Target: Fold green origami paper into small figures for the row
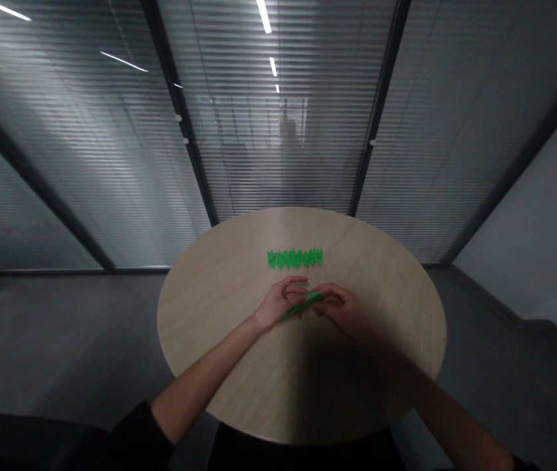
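Dark sleeve (pixel 145 432), then left hand (pixel 275 303) and right hand (pixel 346 313), a thin, slanting green piece (pixel 301 307) in the fingers of both.

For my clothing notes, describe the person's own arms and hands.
The left hand and right hand wear no gloves, and both forearms are bare. A black sleeve shows on the left arm; only a sliver of dark sleeve on the right. A dark band on a left finger may be a ring.
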Demonstrator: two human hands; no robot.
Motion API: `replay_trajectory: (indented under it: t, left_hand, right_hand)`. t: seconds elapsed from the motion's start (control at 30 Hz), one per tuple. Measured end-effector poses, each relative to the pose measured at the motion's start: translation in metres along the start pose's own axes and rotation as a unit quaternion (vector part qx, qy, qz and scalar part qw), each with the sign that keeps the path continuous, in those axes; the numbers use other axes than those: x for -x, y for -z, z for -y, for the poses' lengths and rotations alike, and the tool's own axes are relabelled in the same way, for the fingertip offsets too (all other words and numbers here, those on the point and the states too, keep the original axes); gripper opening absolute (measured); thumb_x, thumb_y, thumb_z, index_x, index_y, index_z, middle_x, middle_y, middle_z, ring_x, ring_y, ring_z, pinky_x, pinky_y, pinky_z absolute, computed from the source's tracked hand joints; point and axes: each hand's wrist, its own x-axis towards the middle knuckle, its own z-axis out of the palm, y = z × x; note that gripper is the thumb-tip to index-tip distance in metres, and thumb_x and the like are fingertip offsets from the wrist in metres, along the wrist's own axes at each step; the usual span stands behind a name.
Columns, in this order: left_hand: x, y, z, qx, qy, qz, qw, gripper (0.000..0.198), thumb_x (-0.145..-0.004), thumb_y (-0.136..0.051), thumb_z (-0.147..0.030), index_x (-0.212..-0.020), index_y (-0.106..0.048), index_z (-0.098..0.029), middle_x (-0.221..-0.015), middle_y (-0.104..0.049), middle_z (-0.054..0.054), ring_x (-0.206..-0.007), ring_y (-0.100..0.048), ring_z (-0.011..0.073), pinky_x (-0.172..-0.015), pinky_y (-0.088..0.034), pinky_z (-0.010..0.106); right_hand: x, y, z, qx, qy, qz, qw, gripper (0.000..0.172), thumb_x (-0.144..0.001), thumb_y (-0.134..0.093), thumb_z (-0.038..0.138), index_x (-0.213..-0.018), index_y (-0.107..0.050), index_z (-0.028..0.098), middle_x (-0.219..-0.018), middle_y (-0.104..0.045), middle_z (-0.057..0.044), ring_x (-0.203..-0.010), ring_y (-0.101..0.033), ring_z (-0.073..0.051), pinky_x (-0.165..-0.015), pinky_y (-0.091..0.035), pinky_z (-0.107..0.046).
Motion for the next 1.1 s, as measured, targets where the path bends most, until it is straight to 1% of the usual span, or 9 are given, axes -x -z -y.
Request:
replay_trajectory:
  t: [0.17,0.3,0.4,0.53,0.67,0.73,0.87,1.0,1.1]
  left_hand:
    - [0.000,0.010,-0.004,-0.052,-0.046,-0.111,0.991,0.056,-0.086,-0.066,-0.060,-0.117,-0.064,-0.013,-0.111,-0.066,0.013,-0.100,-0.064,0.0216,-0.085,-0.053,0.033]
    - [0.005,0.017,-0.008,-0.069,-0.025,-0.060,0.995,0.068,-0.094,-0.043,-0.070,-0.138,-0.052,-0.019,-0.110,-0.061,0.011,-0.088,-0.066,0.0204,-0.081,-0.055,0.037]
    - [0.010,0.016,-0.011,-0.103,-0.045,0.026,0.993,0.071,-0.089,-0.061,-0.063,-0.146,-0.044,-0.023,-0.124,-0.057,0.014,-0.095,-0.068,0.0226,-0.088,-0.054,0.041]
    - [0.013,0.012,-0.012,-0.112,-0.058,0.017,0.992,0.086,-0.066,-0.090,-0.035,-0.140,-0.046,-0.025,-0.145,-0.046,0.019,-0.109,-0.066,0.0270,-0.092,-0.053,0.041]
    - [0.012,0.009,-0.011,-0.065,-0.016,0.044,0.997,0.071,-0.072,-0.085,-0.029,-0.133,-0.049,-0.019,-0.108,-0.072,0.013,-0.089,-0.072,0.0222,-0.087,-0.054,0.040]
    - [0.010,0.007,-0.009,-0.061,-0.009,0.043,0.997,0.058,-0.072,-0.084,-0.027,-0.122,-0.058,-0.016,-0.093,-0.075,0.010,-0.082,-0.071,0.0210,-0.081,-0.054,0.036]
    - [0.006,0.005,-0.006,-0.108,-0.058,-0.030,0.992,0.033,-0.064,-0.083,-0.020,-0.094,-0.073,-0.015,-0.098,-0.075,0.007,-0.080,-0.069,0.0180,-0.076,-0.052,0.029]
    - [0.006,0.005,-0.006,-0.136,-0.041,-0.064,0.988,0.028,-0.067,-0.083,-0.026,-0.092,-0.078,-0.015,-0.085,-0.075,0.005,-0.070,-0.065,0.0159,-0.067,-0.049,0.027]
    - [0.008,0.003,-0.008,-0.122,-0.041,-0.071,0.989,0.027,-0.068,-0.084,-0.030,-0.090,-0.079,-0.015,-0.080,-0.076,0.005,-0.066,-0.064,0.0157,-0.065,-0.048,0.027]
  right_hand:
    - [0.001,0.001,0.003,0.103,0.095,-0.113,0.984,0.010,-0.079,-0.072,0.030,-0.081,-0.067,0.022,-0.103,-0.066,-0.007,-0.089,-0.066,-0.021,-0.076,-0.059,-0.036]
    - [0.003,0.001,0.007,0.172,0.131,-0.164,0.962,0.006,-0.084,-0.067,0.028,-0.084,-0.068,0.023,-0.108,-0.062,-0.009,-0.091,-0.066,-0.021,-0.076,-0.061,-0.036]
    - [0.004,0.001,0.008,0.179,0.151,-0.187,0.954,0.003,-0.084,-0.066,0.024,-0.084,-0.068,0.023,-0.107,-0.061,-0.008,-0.091,-0.066,-0.020,-0.073,-0.061,-0.035]
    - [0.004,0.001,0.007,0.168,0.169,-0.202,0.950,0.006,-0.081,-0.066,0.018,-0.083,-0.069,0.023,-0.108,-0.061,-0.007,-0.092,-0.066,-0.021,-0.070,-0.062,-0.033]
    - [0.005,0.002,0.005,0.168,0.180,-0.191,0.950,0.013,-0.079,-0.065,0.014,-0.083,-0.071,0.024,-0.110,-0.061,-0.006,-0.096,-0.066,-0.021,-0.071,-0.062,-0.032]
    - [0.005,0.004,0.005,0.171,0.177,-0.183,0.952,0.014,-0.078,-0.065,0.013,-0.083,-0.071,0.024,-0.112,-0.061,-0.006,-0.096,-0.067,-0.020,-0.071,-0.062,-0.031]
    - [0.006,0.006,0.003,0.161,0.163,-0.149,0.962,0.010,-0.080,-0.067,0.017,-0.085,-0.073,0.023,-0.122,-0.058,-0.009,-0.104,-0.066,-0.022,-0.075,-0.063,-0.033]
    - [0.004,0.006,-0.001,0.121,0.106,-0.130,0.978,0.014,-0.080,-0.075,0.030,-0.092,-0.074,0.023,-0.134,-0.050,-0.011,-0.106,-0.066,-0.023,-0.080,-0.062,-0.036]
    - [0.003,0.005,-0.002,0.082,0.075,-0.116,0.987,0.021,-0.079,-0.077,0.036,-0.094,-0.073,0.023,-0.123,-0.057,-0.009,-0.103,-0.066,-0.022,-0.084,-0.060,-0.036]
